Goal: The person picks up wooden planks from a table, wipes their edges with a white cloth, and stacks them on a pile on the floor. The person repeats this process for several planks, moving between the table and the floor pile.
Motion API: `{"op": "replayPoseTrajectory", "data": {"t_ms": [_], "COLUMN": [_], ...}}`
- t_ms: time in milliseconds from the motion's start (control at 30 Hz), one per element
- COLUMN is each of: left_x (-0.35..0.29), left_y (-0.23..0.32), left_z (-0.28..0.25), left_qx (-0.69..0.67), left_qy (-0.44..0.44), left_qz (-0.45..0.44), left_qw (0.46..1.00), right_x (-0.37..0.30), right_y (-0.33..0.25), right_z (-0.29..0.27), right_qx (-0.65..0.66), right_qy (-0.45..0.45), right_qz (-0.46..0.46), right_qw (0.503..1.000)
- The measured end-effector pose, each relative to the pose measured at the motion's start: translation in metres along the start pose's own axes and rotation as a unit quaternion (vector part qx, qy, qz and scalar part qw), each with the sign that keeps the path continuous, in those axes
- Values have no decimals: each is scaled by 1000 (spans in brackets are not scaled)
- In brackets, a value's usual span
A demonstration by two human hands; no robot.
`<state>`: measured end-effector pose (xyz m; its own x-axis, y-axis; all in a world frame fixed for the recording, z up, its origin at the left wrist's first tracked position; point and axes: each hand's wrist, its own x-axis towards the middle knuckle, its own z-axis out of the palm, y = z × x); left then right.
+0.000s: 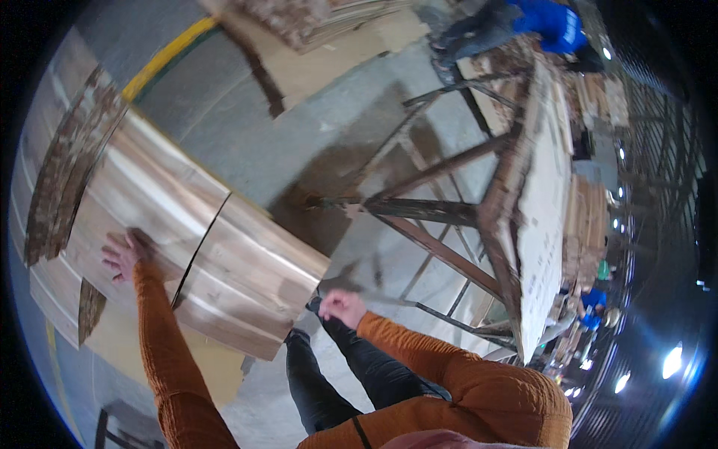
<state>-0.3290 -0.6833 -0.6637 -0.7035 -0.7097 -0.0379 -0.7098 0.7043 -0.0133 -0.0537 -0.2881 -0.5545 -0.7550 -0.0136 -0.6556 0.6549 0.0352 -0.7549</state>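
Note:
Long wood veneer sheets [247, 262] with pale and brown streaks lie in a stack on my left, a dark gap running across between two of them. My left hand [123, 258] rests on the upper sheet with its fingers spread, holding nothing. Off the near right end of the sheets, my right hand [342, 308] is in the air with its fingers curled closed. Whether anything is inside those fingers is hidden. Both arms wear orange sleeves.
A rusty metal frame table [479, 217] with a pale top stands on my right. Rough-edged sheet stacks [75, 165] lie at far left, and more sheets [344, 45] are beyond. A person in blue [550, 26] works at the far side. A yellow line [168, 56] marks the floor.

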Motion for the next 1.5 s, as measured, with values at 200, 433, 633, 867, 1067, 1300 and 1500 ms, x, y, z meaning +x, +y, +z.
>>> {"op": "replayPoseTrajectory", "data": {"t_ms": [200, 433, 633, 867, 1067, 1300, 1500], "left_x": [-64, -362, -531, -532, -544, -687, -719], "left_y": [-17, -141, -158, -46, -18, -22, 12], "left_z": [-129, -180, -236, -309, -365, -372, -409], "left_qx": [-499, -155, 29, -23, -309, -333, -333], "left_qy": [-307, -645, -637, -373, -201, -232, -149], "left_qz": [69, 214, 619, 643, 509, 547, 642], "left_qw": [807, 718, 458, 668, 778, 733, 674], "right_x": [-132, -274, -335, -396, -486, -553, -539], "right_y": [41, 76, 74, 55, 72, 79, 35], "right_z": [-52, -68, -76, -154, -230, -295, -367], "right_qx": [-216, -312, -333, -195, -40, 191, 303], "right_qy": [-44, 81, 97, 142, 71, 107, 190], "right_qz": [117, 96, 44, -132, -190, -215, -265], "right_qw": [968, 942, 937, 961, 978, 952, 895]}}
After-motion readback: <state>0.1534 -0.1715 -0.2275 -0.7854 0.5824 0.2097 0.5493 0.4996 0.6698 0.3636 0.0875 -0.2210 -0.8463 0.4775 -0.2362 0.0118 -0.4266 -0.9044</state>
